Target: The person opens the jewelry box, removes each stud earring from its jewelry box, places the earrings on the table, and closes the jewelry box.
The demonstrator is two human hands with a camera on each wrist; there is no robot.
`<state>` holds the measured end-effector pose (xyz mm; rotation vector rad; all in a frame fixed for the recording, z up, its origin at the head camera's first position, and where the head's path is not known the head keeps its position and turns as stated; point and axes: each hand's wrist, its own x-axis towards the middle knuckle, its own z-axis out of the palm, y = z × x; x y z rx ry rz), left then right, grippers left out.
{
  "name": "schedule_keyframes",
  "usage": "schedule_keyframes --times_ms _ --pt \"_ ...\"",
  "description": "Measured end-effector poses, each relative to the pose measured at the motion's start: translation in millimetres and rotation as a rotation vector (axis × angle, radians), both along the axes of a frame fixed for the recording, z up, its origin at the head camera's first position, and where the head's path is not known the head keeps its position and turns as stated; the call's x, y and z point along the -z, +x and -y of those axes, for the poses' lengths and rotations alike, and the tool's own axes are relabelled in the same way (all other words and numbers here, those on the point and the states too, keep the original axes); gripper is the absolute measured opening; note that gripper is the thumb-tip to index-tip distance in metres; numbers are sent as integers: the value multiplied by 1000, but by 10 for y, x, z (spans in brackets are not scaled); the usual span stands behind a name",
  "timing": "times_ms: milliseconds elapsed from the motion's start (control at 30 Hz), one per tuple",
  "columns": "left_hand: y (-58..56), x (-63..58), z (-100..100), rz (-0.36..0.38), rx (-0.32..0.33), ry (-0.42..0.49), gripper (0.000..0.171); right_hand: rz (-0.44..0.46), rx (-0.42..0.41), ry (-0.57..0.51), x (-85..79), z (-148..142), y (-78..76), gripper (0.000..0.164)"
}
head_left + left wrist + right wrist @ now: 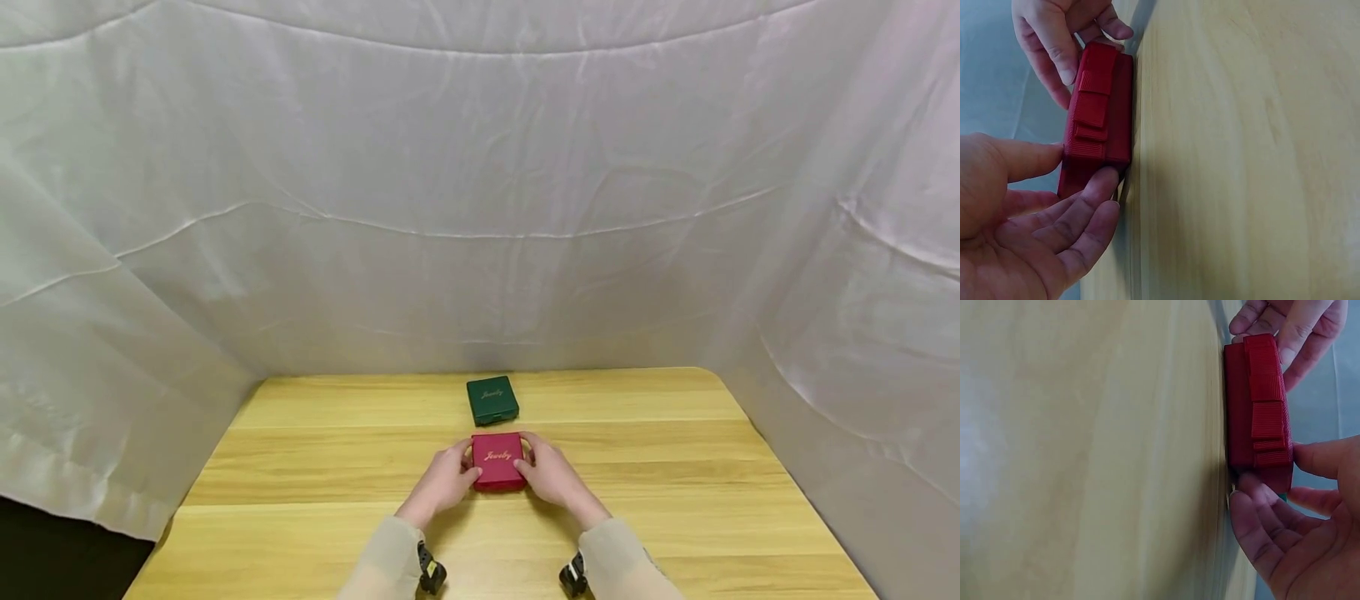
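Observation:
A square red jewelry box (497, 469) with gold "Jewelry" lettering sits closed on the wooden table, between both hands. My left hand (446, 480) grips its left side, thumb by the near top edge and fingers along the side. From the right, my right hand (553, 477) grips the opposite side, with the thumb on the lid. Both wrist views show a ribbed red ribbon bow (1092, 103) on the box's near side. In the right wrist view, the right hand's fingers (1266, 528) curl at the box's lower edge. The underside is hidden.
Just behind the red box lies a dark green jewelry box (492, 400), closed and slightly turned. The light wooden table (315, 467) has rounded far corners. Pale fabric curtains (480, 192) hang behind it and along both sides.

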<state>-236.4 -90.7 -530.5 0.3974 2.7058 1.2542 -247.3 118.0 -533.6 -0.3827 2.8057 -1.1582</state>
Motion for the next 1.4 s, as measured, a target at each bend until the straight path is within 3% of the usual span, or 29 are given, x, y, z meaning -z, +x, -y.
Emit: schedule_keyframes --times_ms 400,900,1400 --pt "227 -138 26 -5 51 -11 59 -5 -26 -23 -59 -36 245 52" --pt "515 -162 91 2 103 -15 61 55 -87 -70 -113 -51 577 55" --pt "604 -109 133 30 90 -28 60 20 -109 -66 -49 -14 672 53"
